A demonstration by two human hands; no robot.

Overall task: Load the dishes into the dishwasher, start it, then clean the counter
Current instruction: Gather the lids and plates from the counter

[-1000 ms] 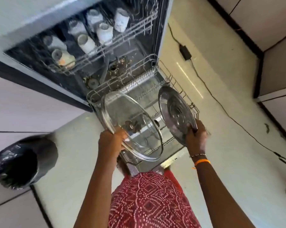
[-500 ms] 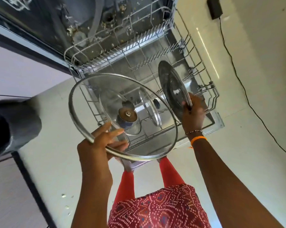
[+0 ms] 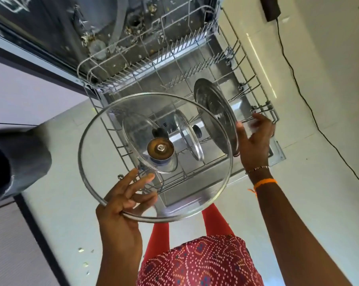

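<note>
The left hand (image 3: 121,205) holds a large round clear glass lid with a steel rim (image 3: 116,145) by its near edge: thumb under the rim, fingers spread across the glass. The lid hangs tilted above the pulled-out grey wire lower rack (image 3: 255,79) of the open dishwasher, not yet seated. A brass-coloured knob (image 3: 160,148) sits at its centre.

The right hand (image 3: 255,139) is open, fingers relaxed, just beside a round stainless steel lid (image 3: 213,112) that stands on edge in the rack; whether it touches the lid cannot be told. Two smaller clear glass lids (image 3: 190,139) stand upright between the tines, seen through the large lid.

Handling judgement: the large lid looks stiff, moderately heavy and fragile. Glass may be slick if wet, so the steel rim is the safer hold, or the knob. A one-sided rim hold lets the far edge sag; the free hand could steady it. Lower on edge between tines, avoiding a knock against the steel lid.
</note>
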